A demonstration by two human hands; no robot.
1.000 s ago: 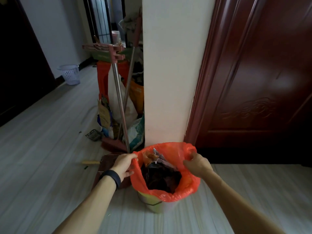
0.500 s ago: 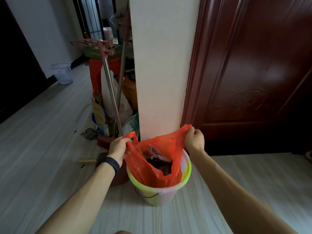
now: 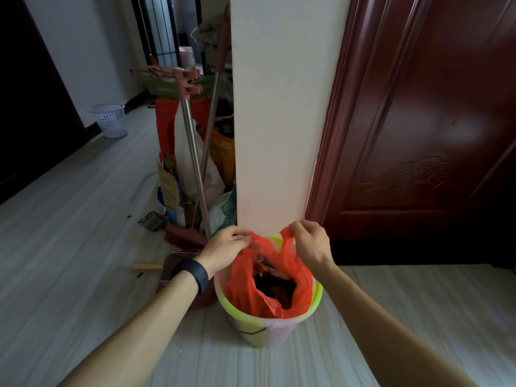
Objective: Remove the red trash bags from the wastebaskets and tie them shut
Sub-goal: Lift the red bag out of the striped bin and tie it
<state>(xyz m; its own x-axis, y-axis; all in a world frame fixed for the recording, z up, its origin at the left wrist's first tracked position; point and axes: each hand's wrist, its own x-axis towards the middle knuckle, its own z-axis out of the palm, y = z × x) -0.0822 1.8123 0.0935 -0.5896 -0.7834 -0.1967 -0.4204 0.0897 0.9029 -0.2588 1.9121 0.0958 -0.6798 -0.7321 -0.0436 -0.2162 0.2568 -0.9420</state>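
I'm gripping the thin red plastic trash bag [image 3: 300, 286] with both hands.
My left hand [image 3: 227, 248] and right hand [image 3: 310, 243] each pinch its top above the far rim of the round yellow-green plastic wastebasket [image 3: 259, 331] that holds it.

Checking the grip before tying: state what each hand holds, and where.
Left hand pinches the bag at its left top edge; right hand pinches its right top edge.
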